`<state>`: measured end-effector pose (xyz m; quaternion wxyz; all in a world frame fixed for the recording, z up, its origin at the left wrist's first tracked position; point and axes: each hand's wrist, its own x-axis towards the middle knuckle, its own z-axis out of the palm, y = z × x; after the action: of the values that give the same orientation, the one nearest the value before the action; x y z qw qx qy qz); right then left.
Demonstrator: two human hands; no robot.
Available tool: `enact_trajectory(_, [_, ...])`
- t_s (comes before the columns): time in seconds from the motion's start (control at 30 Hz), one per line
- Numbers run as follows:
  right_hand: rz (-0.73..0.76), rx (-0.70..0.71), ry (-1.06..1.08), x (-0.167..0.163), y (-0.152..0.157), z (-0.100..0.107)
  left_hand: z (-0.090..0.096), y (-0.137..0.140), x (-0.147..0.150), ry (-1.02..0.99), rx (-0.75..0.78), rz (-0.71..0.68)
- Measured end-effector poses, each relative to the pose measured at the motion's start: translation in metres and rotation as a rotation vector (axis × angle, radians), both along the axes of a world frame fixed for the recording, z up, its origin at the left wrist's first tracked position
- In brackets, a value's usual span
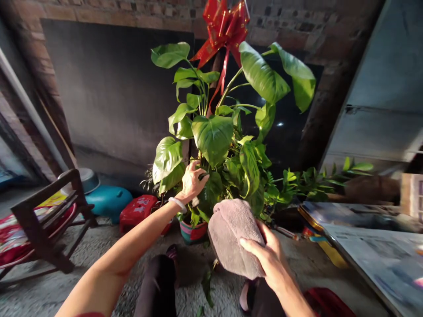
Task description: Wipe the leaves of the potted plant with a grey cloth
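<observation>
Right grip [271, 255] holds folded pinkish-grey towel [233, 237]; left grip [193, 179] at broad-leaved green plant [213, 136], closure unclear. Grey floor [36, 293], brick wall [284, 20].

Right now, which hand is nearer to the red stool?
Left. The left hand is at the leaves, right of the red stool; the right hand, holding the cloth, is farther right.

Plant [213, 138] in pot [194, 232], chair [41, 240] left, table [366, 255] right
</observation>
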<state>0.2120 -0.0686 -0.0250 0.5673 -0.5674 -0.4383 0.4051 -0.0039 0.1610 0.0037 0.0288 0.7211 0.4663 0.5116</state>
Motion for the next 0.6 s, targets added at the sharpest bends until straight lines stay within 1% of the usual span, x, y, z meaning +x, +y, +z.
enact_trajectory(0.07, [-0.022, 0.028, 0.000, -0.001, 0.008, 0.013, 0.003, 0.001, -0.002, -0.030, -0.160, 0.010])
enact_trajectory(0.13, [-0.048, 0.095, 0.009, -0.007, 0.020, 0.034, 0.007, 0.002, -0.004, -0.049, -0.339, -0.045])
enact_trajectory(0.17, [-0.066, 0.142, 0.022, -0.011, 0.028, 0.044, 0.008, 0.003, -0.004, -0.045, -0.397, -0.076])
enact_trajectory(0.23, [-0.118, 0.236, 0.081, -0.023, 0.046, 0.058, 0.009, 0.005, -0.005, -0.013, -0.446, -0.094])
enact_trajectory(0.27, [-0.148, 0.263, 0.125, -0.030, 0.055, 0.059, 0.009, 0.005, -0.005, 0.008, -0.455, -0.091])
enact_trajectory(0.3, [-0.173, 0.265, 0.168, -0.036, 0.062, 0.055, 0.009, 0.007, -0.006, 0.027, -0.462, -0.096])
enact_trajectory(0.33, [-0.181, 0.234, 0.201, -0.042, 0.067, 0.045, 0.008, 0.008, -0.008, 0.040, -0.472, -0.111])
enact_trajectory(0.4, [-0.156, 0.080, 0.209, -0.049, 0.067, 0.014, 0.005, 0.011, -0.013, 0.040, -0.484, -0.164])
enact_trajectory(0.47, [-0.127, -0.085, 0.141, -0.049, 0.055, -0.018, 0.001, 0.015, -0.019, 0.012, -0.485, -0.204])
enact_trajectory(0.5, [-0.117, -0.138, 0.096, -0.047, 0.046, -0.029, -0.002, 0.017, -0.022, -0.005, -0.482, -0.219])
enact_trajectory(0.53, [-0.102, -0.162, 0.055, -0.044, 0.038, -0.034, -0.004, 0.019, -0.025, -0.027, -0.476, -0.236])
enact_trajectory(0.57, [-0.091, -0.152, 0.022, -0.041, 0.031, -0.032, -0.007, 0.020, -0.027, -0.050, -0.470, -0.260])
enact_trajectory(0.6, [-0.081, -0.115, -0.003, -0.038, 0.028, -0.024, -0.010, 0.021, -0.029, -0.077, -0.468, -0.291])
